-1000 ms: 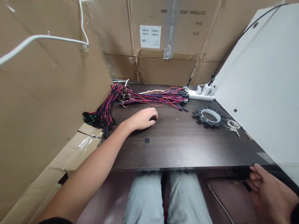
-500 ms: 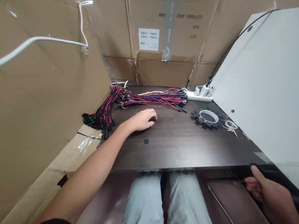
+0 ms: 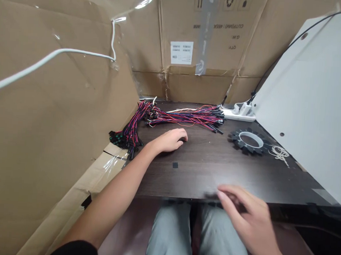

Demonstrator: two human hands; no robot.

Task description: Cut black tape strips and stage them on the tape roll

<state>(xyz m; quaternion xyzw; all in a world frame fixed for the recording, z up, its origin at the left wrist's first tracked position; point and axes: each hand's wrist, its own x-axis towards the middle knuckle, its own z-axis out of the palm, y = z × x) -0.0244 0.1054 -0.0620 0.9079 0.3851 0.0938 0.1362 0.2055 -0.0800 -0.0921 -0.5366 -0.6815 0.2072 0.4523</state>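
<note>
My left hand (image 3: 171,140) rests on the dark tabletop (image 3: 196,175), fingers loosely curled and thumb apart from them. I see nothing in it. It lies just in front of a bundle of red, black and purple wires (image 3: 188,116). My right hand (image 3: 247,215) is over the table's front edge, slightly blurred. Its thumb and index fingertips come together in a pinch; whatever may be between them is too small or blurred to make out. A small black square (image 3: 175,165) lies on the table between the hands.
A second wire bundle (image 3: 134,127) lies at the left by the cardboard wall (image 3: 58,117). At the right are a tape ring with black tabs (image 3: 263,143), coiled cream string (image 3: 279,152) and a white power strip (image 3: 237,115). A white panel (image 3: 319,94) closes the right side.
My right hand has come up from below the table's right front edge and moved left over the front edge. The left hand stays on the tabletop. The view has shifted slightly.
</note>
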